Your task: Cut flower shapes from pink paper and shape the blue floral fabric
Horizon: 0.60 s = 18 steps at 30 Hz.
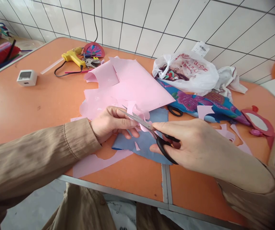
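Note:
My right hand grips black-handled scissors, its fingers in the handle loops. The blades point to the upper left and stand slightly apart, across a curled strip of pink paper. My left hand pinches that pink piece, thumb against fingers, close under the blades. Part of the piece is hidden behind the blades. Below both hands lies blue cloth-like material with a small pink scrap on it. Large pink sheets lie just beyond my hands.
A yellow glue gun, keys and a small white box lie at the back left. To the right are a white plastic bag, flowered blue fabric, another black scissor handle, a red-framed mirror and pink offcuts.

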Each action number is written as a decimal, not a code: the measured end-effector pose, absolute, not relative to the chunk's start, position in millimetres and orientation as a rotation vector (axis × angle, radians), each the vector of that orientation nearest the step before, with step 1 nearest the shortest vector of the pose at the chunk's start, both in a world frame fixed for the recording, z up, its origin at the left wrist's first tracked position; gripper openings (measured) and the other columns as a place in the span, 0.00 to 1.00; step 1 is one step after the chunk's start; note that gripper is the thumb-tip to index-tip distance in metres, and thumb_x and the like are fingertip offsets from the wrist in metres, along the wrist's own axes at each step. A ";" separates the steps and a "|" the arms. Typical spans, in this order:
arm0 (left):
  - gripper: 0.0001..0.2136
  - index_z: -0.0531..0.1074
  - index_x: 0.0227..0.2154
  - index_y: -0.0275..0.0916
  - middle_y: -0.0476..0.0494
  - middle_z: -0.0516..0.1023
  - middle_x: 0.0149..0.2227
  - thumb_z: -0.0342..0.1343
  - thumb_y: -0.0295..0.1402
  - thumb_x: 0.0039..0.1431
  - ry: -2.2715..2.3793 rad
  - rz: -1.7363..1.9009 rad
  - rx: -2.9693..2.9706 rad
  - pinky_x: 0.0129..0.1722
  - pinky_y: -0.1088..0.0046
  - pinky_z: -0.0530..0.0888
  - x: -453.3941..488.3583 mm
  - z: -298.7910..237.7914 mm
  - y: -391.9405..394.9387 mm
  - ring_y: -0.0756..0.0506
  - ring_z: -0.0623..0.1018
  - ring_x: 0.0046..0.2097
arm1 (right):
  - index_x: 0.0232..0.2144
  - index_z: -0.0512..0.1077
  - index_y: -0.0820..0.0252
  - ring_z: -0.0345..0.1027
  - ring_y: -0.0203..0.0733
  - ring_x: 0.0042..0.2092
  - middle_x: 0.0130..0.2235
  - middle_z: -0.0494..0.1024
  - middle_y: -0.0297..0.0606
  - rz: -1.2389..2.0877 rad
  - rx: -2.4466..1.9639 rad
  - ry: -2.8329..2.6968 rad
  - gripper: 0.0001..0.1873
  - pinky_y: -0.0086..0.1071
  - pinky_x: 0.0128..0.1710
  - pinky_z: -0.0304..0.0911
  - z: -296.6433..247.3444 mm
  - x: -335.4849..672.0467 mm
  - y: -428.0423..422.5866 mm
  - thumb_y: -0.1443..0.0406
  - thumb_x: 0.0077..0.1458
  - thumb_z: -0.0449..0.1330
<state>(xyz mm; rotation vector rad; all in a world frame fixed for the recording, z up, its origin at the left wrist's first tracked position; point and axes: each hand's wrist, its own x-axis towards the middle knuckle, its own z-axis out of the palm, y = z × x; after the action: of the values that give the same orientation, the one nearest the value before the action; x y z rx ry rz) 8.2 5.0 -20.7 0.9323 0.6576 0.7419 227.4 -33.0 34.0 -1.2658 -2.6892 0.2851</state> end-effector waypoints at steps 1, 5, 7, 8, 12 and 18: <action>0.07 0.82 0.24 0.32 0.42 0.82 0.24 0.73 0.29 0.42 0.656 0.740 0.934 0.23 0.79 0.76 8.3 -20.5 5.2 0.48 0.81 0.26 | 0.26 0.69 0.56 0.54 0.35 0.22 0.20 0.66 0.29 0.291 -1.276 -2.686 0.05 0.31 0.24 0.48 34.3 227.3 -33.3 0.68 0.54 0.60; 0.07 0.82 0.23 0.32 0.42 0.81 0.24 0.73 0.30 0.42 0.653 0.739 0.932 0.23 0.79 0.76 8.4 -19.9 5.5 0.48 0.81 0.26 | 0.27 0.70 0.56 0.58 0.37 0.22 0.20 0.69 0.30 0.292 -1.288 -2.679 0.04 0.32 0.24 0.48 34.3 227.6 -33.7 0.66 0.54 0.61; 0.07 0.82 0.24 0.33 0.42 0.81 0.24 0.73 0.30 0.43 0.649 0.739 0.943 0.23 0.79 0.76 8.4 -19.5 5.4 0.48 0.80 0.26 | 0.27 0.71 0.56 0.58 0.37 0.22 0.20 0.69 0.30 0.267 -1.286 -2.689 0.04 0.33 0.24 0.47 34.0 227.8 -33.3 0.66 0.53 0.61; 0.07 0.82 0.24 0.33 0.43 0.81 0.24 0.73 0.29 0.43 0.647 0.738 0.954 0.23 0.79 0.76 8.3 -19.3 5.4 0.49 0.80 0.25 | 0.27 0.71 0.56 0.58 0.37 0.21 0.20 0.68 0.30 0.249 -1.284 -2.694 0.03 0.33 0.24 0.46 33.9 227.8 -33.1 0.66 0.53 0.61; 0.06 0.82 0.24 0.33 0.43 0.82 0.24 0.73 0.29 0.43 0.638 0.748 1.002 0.24 0.79 0.76 8.0 -18.7 5.2 0.49 0.80 0.25 | 0.28 0.71 0.56 0.57 0.36 0.21 0.20 0.67 0.29 0.190 -1.267 -2.719 0.02 0.33 0.23 0.44 34.4 226.9 -32.3 0.68 0.52 0.60; 0.07 0.82 0.25 0.33 0.44 0.82 0.24 0.73 0.30 0.43 0.634 0.773 1.047 0.24 0.79 0.77 8.2 -18.0 6.0 0.49 0.80 0.26 | 0.26 0.70 0.56 0.56 0.36 0.21 0.19 0.67 0.29 0.196 -1.280 -2.706 0.04 0.33 0.24 0.46 35.6 225.7 -32.7 0.68 0.51 0.60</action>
<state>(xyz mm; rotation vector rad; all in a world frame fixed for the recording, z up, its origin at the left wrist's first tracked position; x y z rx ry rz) 8.2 6.0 -18.0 1.0469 0.6342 0.7726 225.7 -32.7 35.6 -1.2803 -2.7055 0.1958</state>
